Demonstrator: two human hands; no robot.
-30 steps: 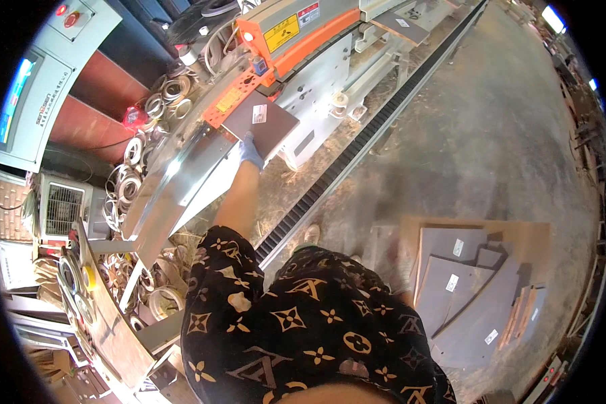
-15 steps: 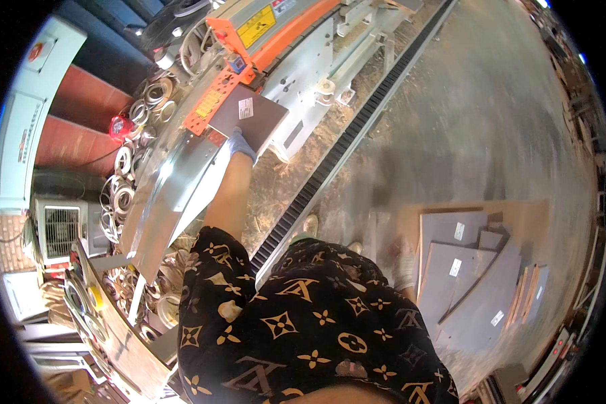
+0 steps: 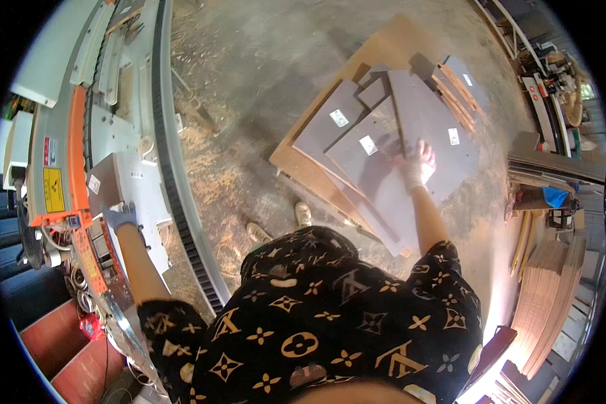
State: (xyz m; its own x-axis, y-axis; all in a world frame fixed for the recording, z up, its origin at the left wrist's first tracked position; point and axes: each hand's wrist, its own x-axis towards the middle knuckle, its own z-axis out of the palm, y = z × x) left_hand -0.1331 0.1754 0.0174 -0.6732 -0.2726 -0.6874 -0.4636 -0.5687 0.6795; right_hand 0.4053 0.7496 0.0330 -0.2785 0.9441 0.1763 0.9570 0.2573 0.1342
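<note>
My left hand (image 3: 120, 217), in a blue-grey glove, holds the near edge of a small grey panel (image 3: 108, 176) with a white label. That panel lies against the orange-edged machine (image 3: 77, 141) at the left. Over on the right, my right hand (image 3: 421, 165), in a pale glove, is stretched out over a larger grey panel (image 3: 421, 101), its fingers somewhat apart. Whether it touches the panel I cannot tell. Beside and partly beneath lie several more labelled grey panels (image 3: 350, 145), spread over a brown board (image 3: 283, 153).
A long rail with a black ribbed strip (image 3: 172, 168) runs between me and the machine. Narrow brown-edged strips (image 3: 454, 97) lie at the pile's far right. Stacked brown sheets (image 3: 545, 296) stand at the right. Rolls of edging (image 3: 84, 289) sit behind the machine.
My view has turned to the right, toward the panel pile. My right hand has come into sight, reaching over it. The left hand stays at the small panel on the machine.
</note>
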